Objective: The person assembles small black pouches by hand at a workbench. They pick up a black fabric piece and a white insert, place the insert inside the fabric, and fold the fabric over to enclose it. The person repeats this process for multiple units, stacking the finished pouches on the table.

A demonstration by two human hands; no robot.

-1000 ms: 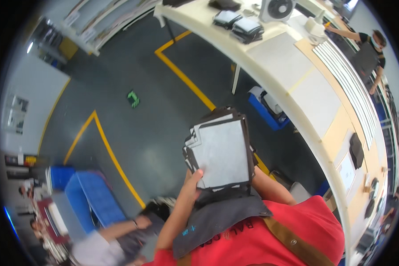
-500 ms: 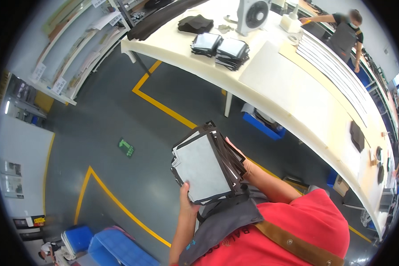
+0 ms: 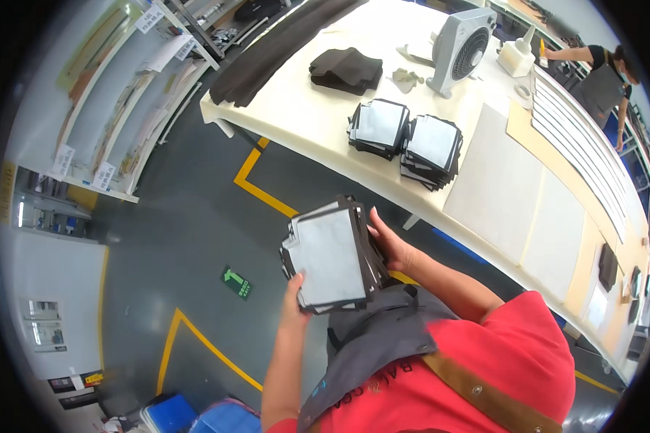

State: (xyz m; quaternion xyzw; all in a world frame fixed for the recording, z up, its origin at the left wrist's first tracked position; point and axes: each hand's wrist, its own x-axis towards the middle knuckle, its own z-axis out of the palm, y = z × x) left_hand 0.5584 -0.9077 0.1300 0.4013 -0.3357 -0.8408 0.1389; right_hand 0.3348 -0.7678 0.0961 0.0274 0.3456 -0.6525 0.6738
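Note:
In front of my body, above the floor, I carry a thick stack of cut pieces, dark-edged with a pale grey-white panel on top and notched corners. My left hand grips its lower left edge, thumb on the top face and fingers underneath. Along the right side lies my right hand, supporting the layered edges; its lower fingers are hidden by the stack. Two similar piles, a left one and a right one, sit near the edge of the cream-covered table.
Dark folded material, a grey fan and a white bottle stand on the table. Long white strips lie at its right. A co-worker holds a yellow-handled brush beyond. Shelves line the left; blue bins are lower left.
The table and its piles appear nearer and larger as my view shifts. My right hand shows more at the stack's side, its thumb raised. The stack stays in my hands.

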